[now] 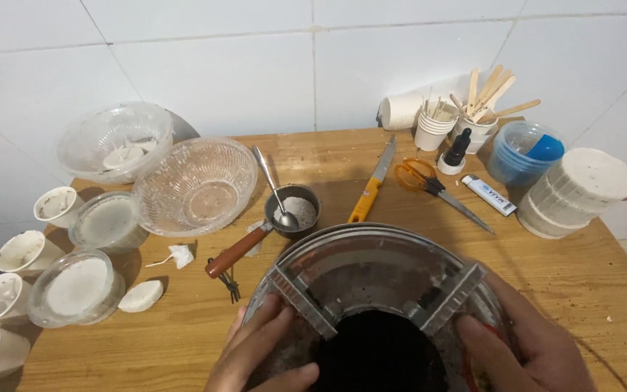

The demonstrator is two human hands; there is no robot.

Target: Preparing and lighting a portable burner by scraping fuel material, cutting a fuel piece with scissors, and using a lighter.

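Observation:
A round metal stove [371,250] with angled pot supports and a dark centre hole stands at the near edge of the wooden table [183,341]. My left hand [259,352] grips its left side, fingers over the rim. On the right side of the stove my right hand [527,341] holds the rim. Just behind the stove sits a small dark pot [306,210] with a brown handle, holding white powder and a metal spoon [276,190].
Two clear glass bowls [196,185] and several white-filled cups and containers sit at the left. A yellow-handled knife [371,185], orange scissors [429,181], a dropper bottle [456,152], a tube, cups with wooden sticks [484,109], a blue tub and white moulds [578,192] lie behind and right.

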